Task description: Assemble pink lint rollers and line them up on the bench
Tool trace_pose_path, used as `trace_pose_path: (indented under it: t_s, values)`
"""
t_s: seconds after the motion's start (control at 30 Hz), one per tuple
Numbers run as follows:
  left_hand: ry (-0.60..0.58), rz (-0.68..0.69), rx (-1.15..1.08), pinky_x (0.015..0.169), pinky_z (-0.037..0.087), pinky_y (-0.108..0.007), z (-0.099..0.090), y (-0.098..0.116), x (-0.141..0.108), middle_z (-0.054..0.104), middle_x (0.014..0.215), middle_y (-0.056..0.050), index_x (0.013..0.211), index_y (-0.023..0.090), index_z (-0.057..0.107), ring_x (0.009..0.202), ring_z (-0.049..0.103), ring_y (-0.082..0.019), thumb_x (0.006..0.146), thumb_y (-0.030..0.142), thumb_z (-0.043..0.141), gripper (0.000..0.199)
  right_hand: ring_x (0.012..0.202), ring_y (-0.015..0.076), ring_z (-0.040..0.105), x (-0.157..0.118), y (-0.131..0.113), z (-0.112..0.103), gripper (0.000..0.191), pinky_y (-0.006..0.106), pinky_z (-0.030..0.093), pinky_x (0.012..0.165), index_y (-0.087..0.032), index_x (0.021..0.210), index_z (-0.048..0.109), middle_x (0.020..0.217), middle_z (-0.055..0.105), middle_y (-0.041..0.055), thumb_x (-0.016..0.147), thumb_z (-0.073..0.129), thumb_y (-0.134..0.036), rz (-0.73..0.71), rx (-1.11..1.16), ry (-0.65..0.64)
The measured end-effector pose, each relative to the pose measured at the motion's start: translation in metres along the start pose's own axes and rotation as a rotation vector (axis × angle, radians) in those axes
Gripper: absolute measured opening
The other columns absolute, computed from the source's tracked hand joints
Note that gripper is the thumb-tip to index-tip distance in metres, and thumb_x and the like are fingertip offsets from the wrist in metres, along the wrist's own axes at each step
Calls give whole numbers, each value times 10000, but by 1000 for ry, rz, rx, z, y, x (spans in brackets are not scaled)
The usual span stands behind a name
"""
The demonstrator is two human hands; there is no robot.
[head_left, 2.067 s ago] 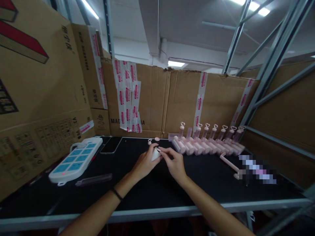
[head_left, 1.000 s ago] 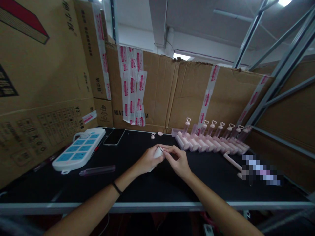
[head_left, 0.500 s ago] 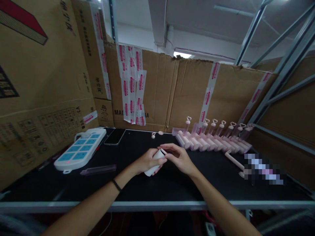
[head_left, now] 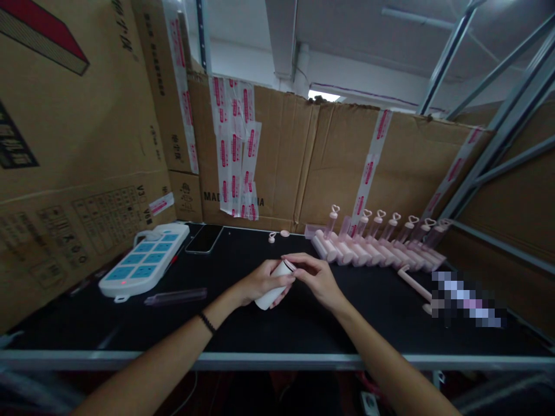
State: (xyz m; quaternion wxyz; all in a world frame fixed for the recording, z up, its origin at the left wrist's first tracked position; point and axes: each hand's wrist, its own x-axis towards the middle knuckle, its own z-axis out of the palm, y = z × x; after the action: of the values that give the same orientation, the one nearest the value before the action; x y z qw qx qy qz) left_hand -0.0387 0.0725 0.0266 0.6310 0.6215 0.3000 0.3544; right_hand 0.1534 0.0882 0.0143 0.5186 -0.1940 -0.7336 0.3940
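Note:
My left hand (head_left: pixel 258 283) is wrapped around a white cylinder (head_left: pixel 267 297), which slants up to the right above the black table top. At its upper end sits a small pink cap (head_left: pixel 289 265), with a dark line showing between cap and rim. My right hand (head_left: pixel 319 282) pinches this cap, thumb and fingers on either side of it. Behind the hands, a small heart-topped pink piece (head_left: pixel 272 237) and a flat pink disc (head_left: pixel 285 233) lie on the table.
At the right rear stands a row of pink cylinders (head_left: pixel 359 254) with heart-topped clear tubes (head_left: pixel 378 222) behind. A pink stick (head_left: pixel 415 284) lies right. On the left are a power strip (head_left: pixel 145 263), a phone (head_left: pixel 205 239) and a clear plastic piece (head_left: pixel 177 296). Cardboard walls (head_left: pixel 277 156) enclose the table.
The cylinder's upper end showed a dark opening before; now the pink cap shows there, with only a thin dark line. Both hands have stayed almost in place.

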Motion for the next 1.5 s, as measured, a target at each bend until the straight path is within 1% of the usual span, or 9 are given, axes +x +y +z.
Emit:
trace_pose_path:
  t_s: [0.17, 0.4, 0.47, 0.57, 0.67, 0.9, 1.03, 1.3, 1.5]
  values:
    - [39, 28, -85, 358, 466, -205, -7, -7, 1, 599, 637, 21, 992, 178, 507, 423, 552, -110, 840, 509, 711, 417, 1393, 232, 485, -6, -9, 10, 413, 458, 351, 1195, -335, 1432, 556, 1472, 568, 32, 1025, 492, -363, -109, -285, -41]
    - [106, 40, -166, 345, 448, -206, -5, -9, 6, 600, 632, 34, 1084, 216, 500, 401, 551, -123, 841, 507, 703, 430, 1447, 202, 422, -2, -4, 11, 459, 426, 318, 1223, -331, 1496, 469, 1527, 507, 10, 1038, 454, -346, -120, -423, -92]
    - [223, 115, -212, 354, 452, -213, -6, -8, 12, 598, 637, 40, 1131, 234, 511, 404, 555, -127, 854, 503, 681, 422, 1446, 189, 423, 10, 9, 8, 483, 401, 336, 1210, -307, 1533, 403, 1560, 465, 23, 1052, 405, -357, -57, -428, -8]
    - [520, 249, -354, 388, 475, -228, -15, -8, 21, 602, 654, 38, 1118, 234, 521, 441, 574, -136, 856, 490, 662, 393, 1349, 188, 531, 40, 35, -1, 455, 348, 413, 1136, -209, 1489, 445, 1476, 557, 89, 1059, 354, -323, 78, -645, 163]
    - [696, 292, -551, 494, 551, -282, -29, -11, 26, 631, 697, -4, 1030, 189, 527, 539, 640, -165, 888, 467, 566, 314, 1205, 209, 622, 75, 59, -9, 370, 328, 440, 1070, -158, 1316, 603, 1328, 660, 128, 1018, 386, -190, 215, -951, 41]
    - [846, 429, -536, 693, 587, -335, -46, -21, 26, 678, 849, -5, 1104, 254, 477, 765, 720, -209, 840, 383, 680, 358, 1075, 234, 649, 116, 89, -5, 241, 343, 435, 1014, -136, 1122, 685, 1169, 710, 180, 936, 532, -149, 280, -1058, -82]
    - [894, 478, -473, 769, 561, -298, -49, -23, 27, 672, 994, -10, 1107, 270, 489, 900, 702, -188, 827, 400, 727, 389, 949, 227, 669, 103, 95, -6, 133, 317, 466, 895, -139, 970, 689, 1044, 731, 169, 938, 579, -206, 279, -1095, -81]
    - [903, 493, -436, 771, 563, -312, -49, -28, 31, 579, 1070, -11, 1071, 263, 516, 982, 621, -180, 772, 356, 796, 420, 852, 208, 664, 29, 70, -12, 75, 289, 477, 743, -215, 921, 631, 892, 716, 63, 933, 589, -276, 197, -1065, -43]
    - [826, 488, -263, 748, 576, -320, -39, -24, 28, 587, 1074, -22, 1164, 265, 530, 1009, 610, -203, 760, 334, 794, 488, 806, 172, 646, 17, 48, -13, 239, 295, 519, 711, -205, 1044, 555, 952, 662, 23, 836, 647, -277, 87, -618, 61]
